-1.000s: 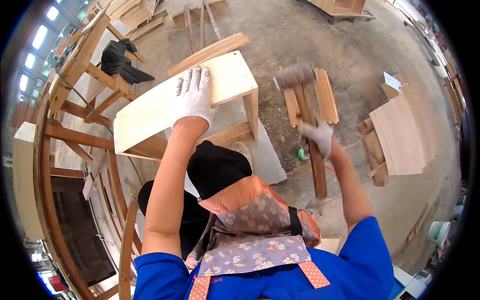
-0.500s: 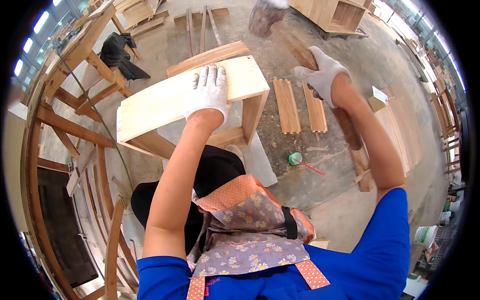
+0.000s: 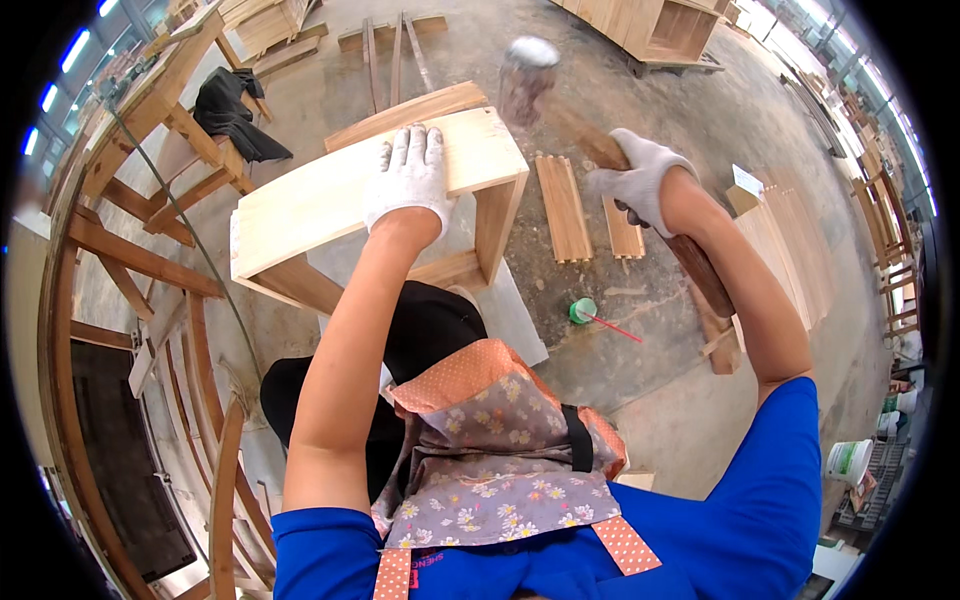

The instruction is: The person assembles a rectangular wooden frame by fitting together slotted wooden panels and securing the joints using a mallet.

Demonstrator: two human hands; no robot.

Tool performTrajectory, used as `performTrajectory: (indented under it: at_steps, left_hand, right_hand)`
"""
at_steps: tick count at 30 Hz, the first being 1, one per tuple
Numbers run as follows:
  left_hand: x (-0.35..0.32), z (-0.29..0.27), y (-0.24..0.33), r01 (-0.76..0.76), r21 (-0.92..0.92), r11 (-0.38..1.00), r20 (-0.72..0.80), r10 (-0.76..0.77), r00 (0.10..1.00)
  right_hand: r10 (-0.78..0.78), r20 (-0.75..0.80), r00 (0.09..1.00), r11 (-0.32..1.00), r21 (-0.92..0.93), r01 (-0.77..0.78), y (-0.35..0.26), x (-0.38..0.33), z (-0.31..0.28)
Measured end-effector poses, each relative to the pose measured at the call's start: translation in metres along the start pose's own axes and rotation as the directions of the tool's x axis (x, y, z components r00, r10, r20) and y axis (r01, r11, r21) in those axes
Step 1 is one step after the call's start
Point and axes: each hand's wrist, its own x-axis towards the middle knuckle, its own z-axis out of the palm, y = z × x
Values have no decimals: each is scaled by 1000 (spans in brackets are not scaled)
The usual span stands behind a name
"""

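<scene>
A pale wooden box frame (image 3: 290, 215), drawer-like and open on the side facing me, stands on edge in front of my knees. My left hand (image 3: 408, 185), in a whitish work glove, lies flat on its top panel with the fingers stretched out. Up to the right, my gloved right hand (image 3: 650, 178) is wrapped round the wooden handle of a mallet (image 3: 594, 142). The mallet's head is smeared by motion and hangs in the air beyond the box's right far corner, apart from it. Behind the box lies a loose plank (image 3: 405, 117).
Two grooved boards (image 3: 563, 210) lie on the concrete right of the box. Nearer stands a small green pot (image 3: 582, 311) with a red stick. More panels (image 3: 795, 255) lie at right. A wooden rack (image 3: 140, 265) flanks my left; a cabinet (image 3: 655, 30) stands far off.
The mallet's head has come down a little, nearer to the box. My left hand stays flat on the top panel. The whole view has shifted slightly.
</scene>
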Motion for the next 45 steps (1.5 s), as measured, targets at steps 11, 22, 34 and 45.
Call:
performTrajectory:
  at_steps: [11, 22, 34, 45]
  left_hand:
    - [-25, -32, -46, -8, -917, 398, -27, -43, 999]
    - [-175, 18, -344, 50, -847, -529, 473, -709, 523]
    - [-123, 124, -270, 627, -647, -433, 758, -276, 591]
    - [-115, 141, -229, 363, -691, -625, 632, -278, 724]
  right_hand:
    - [284, 380, 880, 862, 300, -408, 183, -94, 175]
    - [407, 557, 724, 817, 133, -561, 405, -177, 377]
    - [261, 529, 808, 220, 782, -583, 142, 122, 223]
    - [-90, 377, 922, -41, 923, -382, 130, 199, 264]
